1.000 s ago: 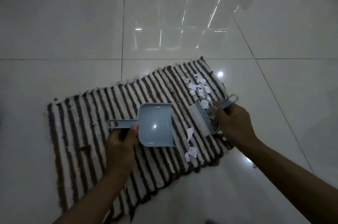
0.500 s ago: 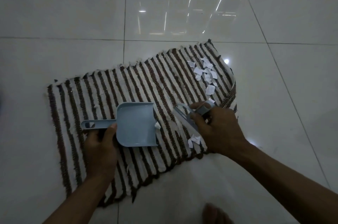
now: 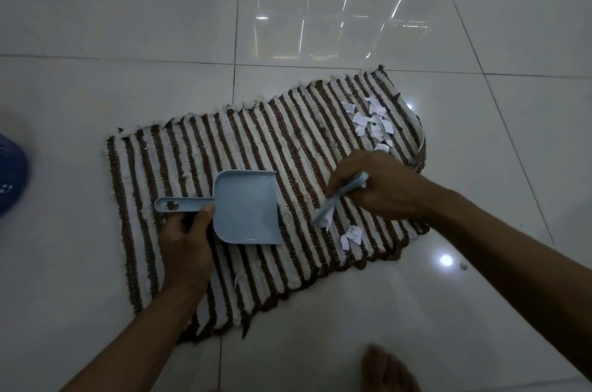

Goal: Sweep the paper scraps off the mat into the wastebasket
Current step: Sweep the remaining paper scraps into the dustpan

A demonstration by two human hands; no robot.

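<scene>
Lying on the striped mat [image 3: 256,148], the paper scraps [image 3: 371,122] cluster at upper right of centre, with a few more [image 3: 350,236] just below the brush [image 3: 333,204]. The right hand [image 3: 381,186] is clenched round the brush; the left hand [image 3: 185,234] grips the dustpan [image 3: 246,207] handle. Short strokes leftward toward the pan's open lip, kept flat, should work best. Against half a second ago, the pan sits further right and a blurred blue shape, perhaps the wastebasket [image 3: 11,174], shows at the left edge.
</scene>
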